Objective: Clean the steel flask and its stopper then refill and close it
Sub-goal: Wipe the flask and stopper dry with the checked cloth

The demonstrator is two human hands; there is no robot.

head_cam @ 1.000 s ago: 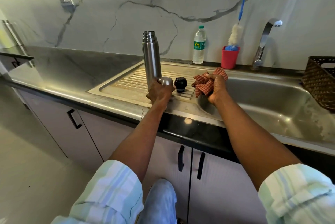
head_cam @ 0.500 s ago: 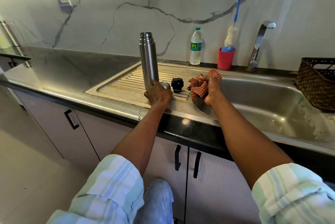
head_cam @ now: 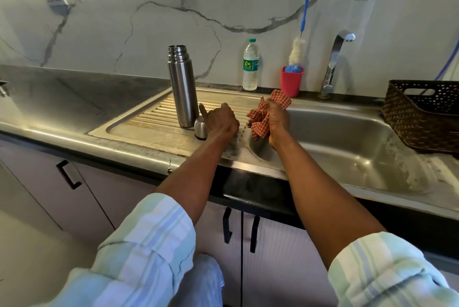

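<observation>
The steel flask (head_cam: 182, 88) stands upright and uncapped on the ribbed drainboard (head_cam: 149, 118). Its steel cup lid (head_cam: 200, 129) sits upside down just right of the flask's base. My left hand (head_cam: 221, 121) lies right of that lid with its fingers curled down over the spot where the black stopper stood. The stopper itself is hidden under the hand. My right hand (head_cam: 278, 120) grips a crumpled red checked cloth (head_cam: 259, 118) at the left rim of the sink basin (head_cam: 347, 152).
Along the back wall stand a plastic water bottle (head_cam: 250, 65), a red cup (head_cam: 291, 81) holding a blue-handled bottle brush (head_cam: 297, 50), and the tap (head_cam: 335, 58). A brown woven basket (head_cam: 422, 113) sits at the sink's right. Cupboard doors are below the counter edge.
My left hand let go of the steel cup lid and moved right onto the black stopper, now covered. The right hand keeps the cloth in the same place.
</observation>
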